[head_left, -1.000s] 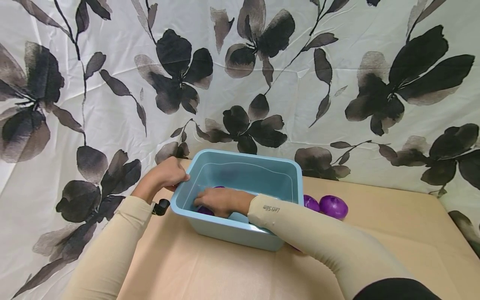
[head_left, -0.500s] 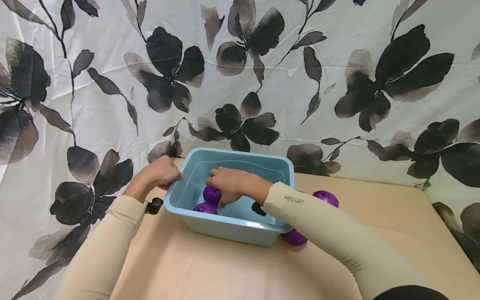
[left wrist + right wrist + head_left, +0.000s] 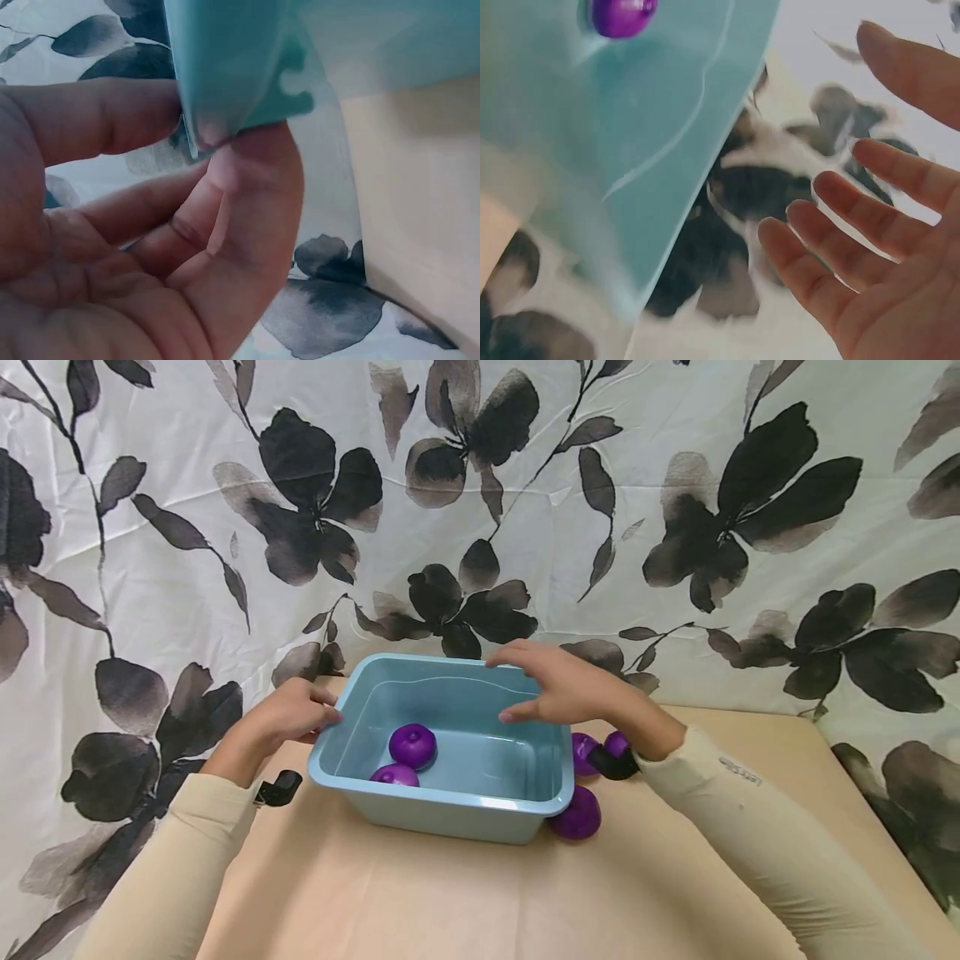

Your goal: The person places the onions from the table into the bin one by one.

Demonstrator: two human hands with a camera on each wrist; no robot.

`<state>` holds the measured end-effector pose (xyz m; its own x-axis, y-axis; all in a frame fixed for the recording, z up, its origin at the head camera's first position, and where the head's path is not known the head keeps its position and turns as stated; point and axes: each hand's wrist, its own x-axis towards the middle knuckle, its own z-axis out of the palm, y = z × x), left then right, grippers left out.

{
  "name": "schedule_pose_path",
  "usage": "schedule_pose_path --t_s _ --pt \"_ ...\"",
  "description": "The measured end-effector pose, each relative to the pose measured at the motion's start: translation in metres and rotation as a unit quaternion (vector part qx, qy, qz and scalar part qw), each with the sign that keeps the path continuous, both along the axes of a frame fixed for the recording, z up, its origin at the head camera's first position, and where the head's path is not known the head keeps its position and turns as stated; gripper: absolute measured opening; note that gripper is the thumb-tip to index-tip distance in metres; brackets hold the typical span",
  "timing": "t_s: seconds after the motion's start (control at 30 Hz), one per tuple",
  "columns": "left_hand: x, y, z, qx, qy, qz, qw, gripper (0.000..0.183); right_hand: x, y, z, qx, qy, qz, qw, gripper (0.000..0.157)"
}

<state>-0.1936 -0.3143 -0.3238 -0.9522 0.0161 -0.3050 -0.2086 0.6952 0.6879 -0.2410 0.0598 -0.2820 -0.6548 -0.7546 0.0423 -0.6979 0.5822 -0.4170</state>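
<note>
A light blue plastic bin [image 3: 457,822] stands on the table, with two round, glossy purple onions inside. One onion [image 3: 412,746] lies behind the other onion [image 3: 395,774], toward the bin's left end. At the bin's left rim my left hand [image 3: 288,714] pinches the edge between thumb and fingers; the left wrist view shows the bin's rim [image 3: 225,67] between them. Over the right back part of the bin, my right hand [image 3: 558,685] is spread with nothing in it. Its straight, parted fingers [image 3: 840,232] show in the right wrist view.
Right of the bin, one purple onion [image 3: 577,814] lies against its front corner. Two more, an onion [image 3: 583,753] and a partly hidden onion [image 3: 617,743], lie behind it near my right wrist. A floral cloth [image 3: 555,527] hangs behind the tan tabletop [image 3: 420,902].
My right hand has let go of an onion inside the bin, then risen and moved right to the back rim. My left hand keeps its hold on the left rim.
</note>
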Motion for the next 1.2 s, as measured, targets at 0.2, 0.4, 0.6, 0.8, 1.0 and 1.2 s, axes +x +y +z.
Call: schedule_pose_path --t_s 0.2,0.4,0.6,0.8,1.0,1.2 --pt "0.012 0.001 -0.007 0.027 0.034 0.001 0.9991 0.054 0.008 0.069 -0.019 -0.131 -0.021 -0.091 0.987 0.067" --pt "0.021 -0.001 -0.010 0.050 0.044 0.009 0.9978 0.049 0.014 0.121 -0.071 -0.177 -0.036 -0.199 0.963 0.066" --pt "0.021 -0.003 -0.008 0.057 0.030 0.013 0.9979 0.051 0.011 0.155 -0.139 -0.165 -0.074 -0.309 0.934 0.075" --pt "0.018 -0.001 -0.013 0.075 0.031 0.015 0.9966 0.050 0.003 0.168 -0.188 -0.144 -0.088 -0.365 0.915 0.085" --pt "0.019 0.002 -0.017 0.077 0.040 0.020 0.9960 0.050 0.001 0.164 -0.208 -0.140 -0.065 -0.397 0.905 0.079" --pt "0.022 -0.001 -0.018 0.055 0.053 0.029 0.9966 0.050 0.000 0.156 -0.209 -0.139 -0.033 -0.417 0.898 0.075"
